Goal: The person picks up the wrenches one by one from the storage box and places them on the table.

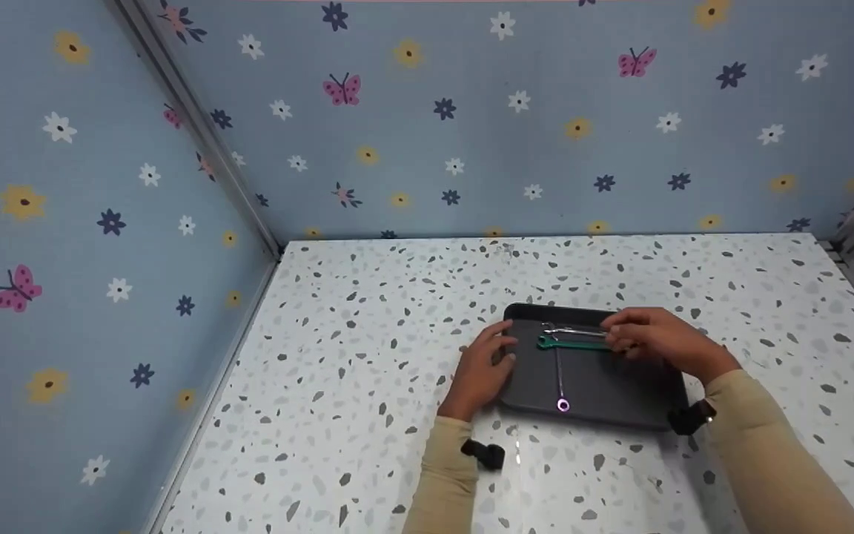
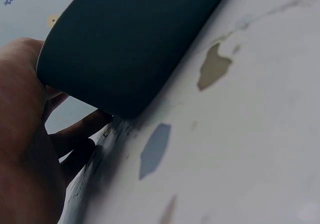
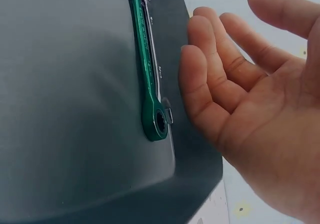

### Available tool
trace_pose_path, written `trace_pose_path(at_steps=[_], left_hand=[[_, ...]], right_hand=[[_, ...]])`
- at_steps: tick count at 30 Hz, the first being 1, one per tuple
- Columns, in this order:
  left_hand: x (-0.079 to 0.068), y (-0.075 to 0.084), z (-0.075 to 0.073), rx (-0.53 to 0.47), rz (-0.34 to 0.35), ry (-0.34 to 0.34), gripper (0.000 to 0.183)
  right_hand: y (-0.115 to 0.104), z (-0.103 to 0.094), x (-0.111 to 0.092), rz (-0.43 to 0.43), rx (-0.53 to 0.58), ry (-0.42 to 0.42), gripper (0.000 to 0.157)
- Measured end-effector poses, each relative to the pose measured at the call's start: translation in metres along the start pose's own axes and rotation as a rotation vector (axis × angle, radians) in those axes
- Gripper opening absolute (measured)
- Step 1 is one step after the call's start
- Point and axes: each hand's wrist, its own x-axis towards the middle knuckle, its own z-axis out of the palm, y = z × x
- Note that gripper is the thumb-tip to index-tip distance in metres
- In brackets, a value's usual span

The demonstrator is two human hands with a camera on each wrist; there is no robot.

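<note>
I'm hovering the right hand [image 3: 260,114], half-curled and empty, beside the green wrench [image 1: 579,345] and silver wrench [image 1: 575,331] in the tray [image 1: 605,393], avoiding nudges, the relaxed left hand [image 1: 477,371] touching its left edge.

Tray [image 1: 620,397] clearance.
Room lies right of the purple wrench [image 1: 560,374]; green wrench [image 1: 575,345], silver wrench [image 1: 575,331] and right hand [image 1: 660,343] bar the far side, left hand [image 1: 477,374] the left.

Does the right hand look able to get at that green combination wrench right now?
Probably yes: the right hand is close beside the green combination wrench and holds nothing, and in the right wrist view nothing lies over the wrench's ring end.
</note>
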Motion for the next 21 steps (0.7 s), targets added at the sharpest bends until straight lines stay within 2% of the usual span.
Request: trace_pose_path(at_steps=[11,17,21], left_hand=[[-0.001,0.001,0.000,0.010,-0.009,-0.008,0.031],[-0.001,0.000,0.001,0.016,-0.040,-0.002,0.031],[0.000,-0.001,0.002,0.013,-0.039,0.006,0.031]], right_hand=[[0.009,0.006,0.010,0.043,0.020,0.092,0.040],[0.010,0.010,0.017,0.053,0.023,0.091,0.040],[0.007,0.011,0.021,0.070,0.016,0.118,0.039]])
